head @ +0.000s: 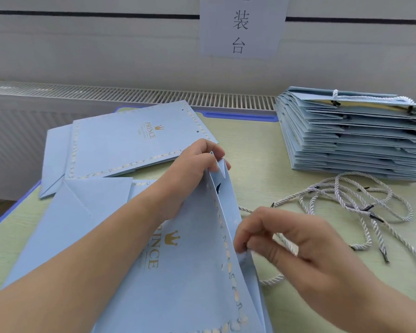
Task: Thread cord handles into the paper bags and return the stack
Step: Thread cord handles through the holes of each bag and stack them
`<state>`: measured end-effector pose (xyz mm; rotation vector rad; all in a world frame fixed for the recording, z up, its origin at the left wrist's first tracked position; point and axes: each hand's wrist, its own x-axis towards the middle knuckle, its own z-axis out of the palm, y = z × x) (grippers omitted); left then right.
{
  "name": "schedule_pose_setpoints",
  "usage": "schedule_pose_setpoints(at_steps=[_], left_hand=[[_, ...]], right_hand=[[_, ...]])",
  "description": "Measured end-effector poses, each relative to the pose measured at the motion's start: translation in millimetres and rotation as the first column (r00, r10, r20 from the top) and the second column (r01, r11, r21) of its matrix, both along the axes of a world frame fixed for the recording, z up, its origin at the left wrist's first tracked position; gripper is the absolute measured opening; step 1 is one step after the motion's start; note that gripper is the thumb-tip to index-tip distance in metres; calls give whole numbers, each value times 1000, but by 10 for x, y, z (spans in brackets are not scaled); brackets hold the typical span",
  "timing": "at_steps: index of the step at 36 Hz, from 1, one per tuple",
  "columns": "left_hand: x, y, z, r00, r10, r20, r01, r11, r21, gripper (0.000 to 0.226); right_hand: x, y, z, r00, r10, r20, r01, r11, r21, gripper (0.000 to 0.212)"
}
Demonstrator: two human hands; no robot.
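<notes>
Fingers (250, 239) of right hand (298, 248) pinched on cord (285, 243) beside bag (178, 272).

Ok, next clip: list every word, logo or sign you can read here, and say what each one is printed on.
"PRINCE", gold under a crown: on the near paper bag that the left hand holds open.
"PRINCE", gold under a crown: on the far flat bag.
Smaller lines beside both logos: too small to read.
"装台": on the white paper sign on the wall; a character above is cut off.
Stacked bags: no readable text.
</notes>
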<state>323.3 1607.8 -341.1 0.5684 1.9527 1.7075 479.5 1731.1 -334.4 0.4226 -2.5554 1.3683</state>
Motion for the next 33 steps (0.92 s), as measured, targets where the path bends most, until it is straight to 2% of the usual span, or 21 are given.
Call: schedule_pose_setpoints(at_steps=[3, 7, 12, 15, 17, 18, 19, 20, 21, 23, 25, 27, 29, 31, 33], left_hand=[[0, -13, -2, 1000, 17, 23, -17, 999, 35, 36], [-2, -19, 1, 999, 37, 19, -38, 996, 78, 36], [-2, -41, 24, 999, 38, 19, -40, 987, 158, 36], [1, -48, 28, 999, 33, 41, -40, 978, 203, 35], [-3, -52, 27, 999, 24, 46, -33, 977, 211, 35], [-5, -54, 23, 999, 20, 44, -28, 978, 209, 36], [-9, -54, 19, 999, 17, 41, -25, 978, 205, 36], [-10, -54, 15, 999, 16, 40, -23, 979, 201, 36], [-8, -52, 11, 999, 15, 41, -23, 980, 196, 37], [-3, -43, 3, 999, 18, 39, -25, 983, 182, 37], [0, -33, -3, 999, 20, 30, -25, 987, 158, 36], [0, -24, 0, 999, 22, 37, -28, 989, 146, 36], [-5, -20, -2, 999, 22, 39, -28, 990, 135, 36], [-9, -20, -6, 999, 20, 36, -24, 992, 125, 37], [-14, -21, -12, 999, 13, 30, -16, 994, 112, 37]], right_hand=[[-73, 108, 24, 991, -125, 52, 129, 988, -90, 31], [-160, 188, 11, 960, -277, 27, 272, 953, 131, 20], [-233, 109, -23, 951, -232, 202, 167, 940, 297, 61], [-269, 40, -41, 954, -225, 199, 124, 899, 421, 75], [-295, 18, -45, 958, -244, 148, 159, 886, 435, 77], [-308, 23, -47, 960, -236, 149, 164, 908, 385, 72], [-314, 29, -39, 959, -216, 184, 165, 952, 257, 64], [-306, 36, -15, 950, -180, 256, 167, 983, 70, 55], [-283, 54, 25, 935, -113, 337, 169, 976, -140, 48], [-245, 143, 112, 902, 43, 429, 191, 852, -488, 44], [-215, 269, 198, 880, 146, 452, 226, 709, -668, 45], [-203, 407, 276, 867, 206, 454, 243, 621, -745, 44], [-202, 520, 308, 847, 254, 467, 247, 590, -769, 46], [-198, 601, 314, 817, 289, 499, 248, 604, -757, 49], [-193, 655, 292, 796, 279, 537, 243, 666, -705, 49]])
